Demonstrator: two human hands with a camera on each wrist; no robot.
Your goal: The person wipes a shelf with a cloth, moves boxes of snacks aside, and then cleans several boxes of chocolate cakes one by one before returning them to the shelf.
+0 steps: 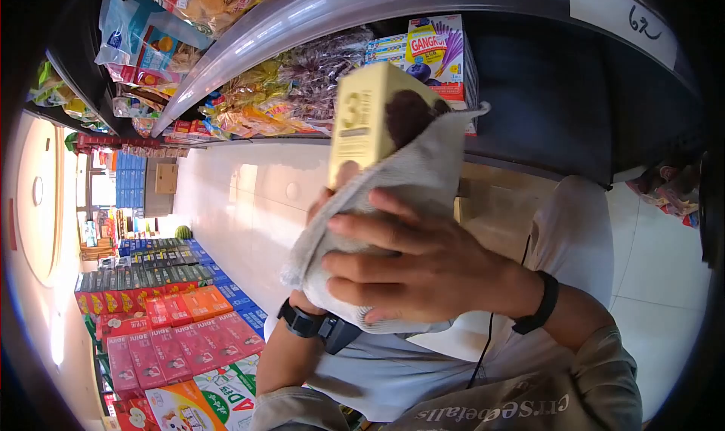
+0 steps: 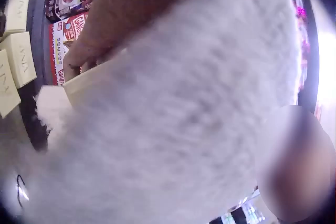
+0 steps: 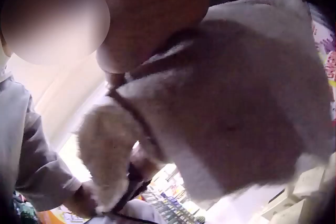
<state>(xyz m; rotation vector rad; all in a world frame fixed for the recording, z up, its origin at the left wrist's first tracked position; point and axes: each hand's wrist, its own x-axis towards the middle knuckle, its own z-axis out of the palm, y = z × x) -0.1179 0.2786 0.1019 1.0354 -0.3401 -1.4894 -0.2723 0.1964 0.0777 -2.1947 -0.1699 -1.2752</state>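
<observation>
A pale yellow carton (image 1: 359, 121) with a large "3" and a dark brown picture stands tilted up in front of the shelf. A light grey cloth (image 1: 430, 159) covers its lower part and one side. My left hand (image 1: 320, 207), mostly hidden behind cloth and carton, grips the carton from below, a black watch on its wrist. Across the front of the cloth, my right hand (image 1: 404, 261) holds it against the carton with spread, bent fingers. The cloth (image 2: 173, 113) fills most of the left wrist view, and in the right wrist view the cloth (image 3: 236, 103) hangs in broad folds.
Bagged snacks (image 1: 302, 83) and a GANGRUI box (image 1: 438, 49) stand on the dark shelf (image 1: 536, 98). More pale yellow cartons (image 2: 21, 58) show at the left wrist view's left edge. Stacked red and pink boxes (image 1: 174, 348) line the left, beyond the tiled floor (image 1: 242, 197).
</observation>
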